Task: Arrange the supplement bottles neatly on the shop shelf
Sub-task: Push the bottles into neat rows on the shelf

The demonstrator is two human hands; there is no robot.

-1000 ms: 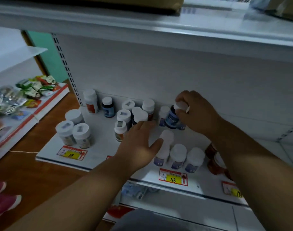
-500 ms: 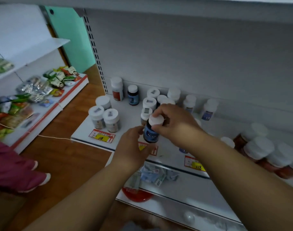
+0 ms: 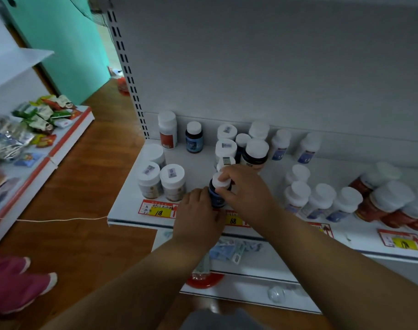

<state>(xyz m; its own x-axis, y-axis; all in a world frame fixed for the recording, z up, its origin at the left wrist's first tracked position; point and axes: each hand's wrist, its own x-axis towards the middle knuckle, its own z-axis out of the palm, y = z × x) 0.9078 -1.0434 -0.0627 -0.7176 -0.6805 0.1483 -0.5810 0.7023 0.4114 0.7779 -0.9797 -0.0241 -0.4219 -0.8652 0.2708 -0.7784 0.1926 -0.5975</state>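
The right hand [image 3: 245, 189] pinches the white cap of a dark blue bottle [image 3: 218, 192], fingers curled over the top. The left hand [image 3: 198, 210] cups the bottle's lower body from the near side; whether its fingers wrap round cannot be told. The bottle is near the front edge of the shelf [image 3: 198, 163], upright, above the price tags [image 3: 158, 209]. Whether its base touches the shelf cannot be seen.

Assessment: the step in hand is setting this bottle down in a front position. It should go down flat, label facing outward, level with the two jars [image 3: 160, 183] to the left and clear of the small bottle [image 3: 224, 161] just behind. The lower hand should steady the base until it sits; the cap grip should come off last. A matching blue bottle [image 3: 193, 137] stands at the back wall, suggesting the two belong in one column.
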